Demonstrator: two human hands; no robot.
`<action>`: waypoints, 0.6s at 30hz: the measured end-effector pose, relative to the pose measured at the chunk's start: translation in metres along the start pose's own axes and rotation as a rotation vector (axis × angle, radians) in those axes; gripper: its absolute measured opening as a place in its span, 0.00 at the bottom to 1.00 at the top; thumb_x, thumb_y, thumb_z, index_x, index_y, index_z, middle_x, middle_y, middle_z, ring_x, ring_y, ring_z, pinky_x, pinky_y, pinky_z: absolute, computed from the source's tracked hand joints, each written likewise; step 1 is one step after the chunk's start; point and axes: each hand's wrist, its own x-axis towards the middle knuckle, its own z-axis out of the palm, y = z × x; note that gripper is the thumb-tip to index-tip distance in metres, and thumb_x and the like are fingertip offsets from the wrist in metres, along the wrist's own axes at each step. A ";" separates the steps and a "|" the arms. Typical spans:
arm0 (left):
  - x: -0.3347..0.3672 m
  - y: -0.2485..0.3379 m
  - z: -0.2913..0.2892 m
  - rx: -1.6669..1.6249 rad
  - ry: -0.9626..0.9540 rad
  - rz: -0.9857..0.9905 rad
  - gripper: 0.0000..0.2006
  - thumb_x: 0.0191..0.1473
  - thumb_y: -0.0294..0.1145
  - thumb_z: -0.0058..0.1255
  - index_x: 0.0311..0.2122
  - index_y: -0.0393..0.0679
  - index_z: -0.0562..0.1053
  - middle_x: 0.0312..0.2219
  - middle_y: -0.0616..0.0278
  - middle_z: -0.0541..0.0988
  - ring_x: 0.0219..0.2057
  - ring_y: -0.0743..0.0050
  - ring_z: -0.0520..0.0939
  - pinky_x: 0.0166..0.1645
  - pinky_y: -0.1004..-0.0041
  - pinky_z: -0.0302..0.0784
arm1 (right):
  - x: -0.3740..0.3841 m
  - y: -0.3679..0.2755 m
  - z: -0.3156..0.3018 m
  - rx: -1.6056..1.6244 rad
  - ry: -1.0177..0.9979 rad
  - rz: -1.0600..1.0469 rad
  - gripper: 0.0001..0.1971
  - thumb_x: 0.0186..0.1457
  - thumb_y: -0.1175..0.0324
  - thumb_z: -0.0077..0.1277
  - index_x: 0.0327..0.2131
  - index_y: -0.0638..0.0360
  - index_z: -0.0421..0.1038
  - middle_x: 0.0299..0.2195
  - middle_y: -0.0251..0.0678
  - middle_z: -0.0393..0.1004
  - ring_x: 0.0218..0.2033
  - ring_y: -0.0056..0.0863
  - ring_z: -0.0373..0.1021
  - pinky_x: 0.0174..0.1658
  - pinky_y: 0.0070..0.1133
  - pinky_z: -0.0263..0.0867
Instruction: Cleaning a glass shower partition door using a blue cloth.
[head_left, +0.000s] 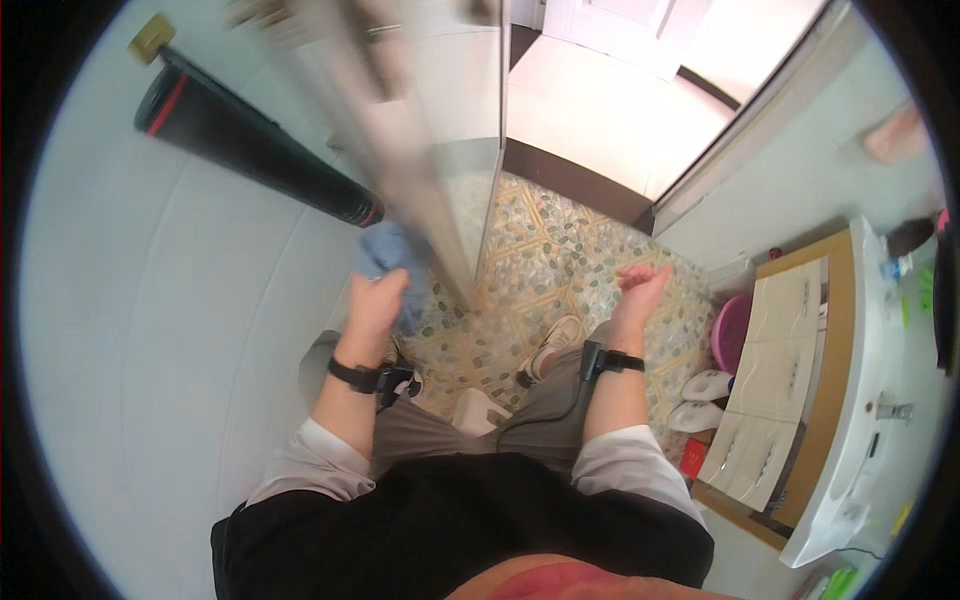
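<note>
My left hand (378, 303) grips a blue cloth (392, 248), which hangs over and below its fingers. Close in front of the cloth is the lower part of a door (435, 200), blurred along its edge. My right hand (641, 297) is raised over the floor on the other side, holding nothing, its fingers loosely bent and apart. Both wrists wear black bands with a small dark box.
A long black cylinder with red bands (255, 148) hangs on the left wall. To the right stand a vanity cabinet (783, 345) with a white sink (850, 440), a pink basin (733, 333) and white slippers (697, 415). Ahead, a dark threshold (580, 186) crosses the doorway.
</note>
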 end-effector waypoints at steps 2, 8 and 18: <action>-0.019 0.029 0.026 -0.135 -0.146 0.056 0.15 0.46 0.17 0.46 0.42 0.37 0.74 0.32 0.65 0.78 0.28 0.78 0.74 0.33 0.75 0.72 | -0.007 0.017 0.005 -0.099 -0.141 -0.051 0.33 0.71 0.42 0.27 0.25 0.57 0.72 0.25 0.35 0.78 0.28 0.26 0.72 0.33 0.20 0.64; -0.028 0.010 -0.041 -0.089 -0.081 0.063 0.12 0.47 0.18 0.48 0.38 0.35 0.76 0.29 0.66 0.77 0.29 0.78 0.74 0.34 0.75 0.71 | -0.033 0.049 0.032 -0.203 -0.481 -0.045 0.35 0.71 0.41 0.25 0.51 0.62 0.73 0.51 0.38 0.76 0.54 0.27 0.70 0.52 0.24 0.63; -0.080 0.045 -0.165 -0.144 0.255 0.048 0.15 0.45 0.16 0.44 0.40 0.33 0.74 0.32 0.68 0.76 0.32 0.78 0.73 0.36 0.78 0.69 | -0.025 0.007 0.060 -0.116 -0.244 -0.299 0.35 0.73 0.47 0.20 0.68 0.68 0.51 0.68 0.41 0.56 0.68 0.36 0.53 0.69 0.28 0.46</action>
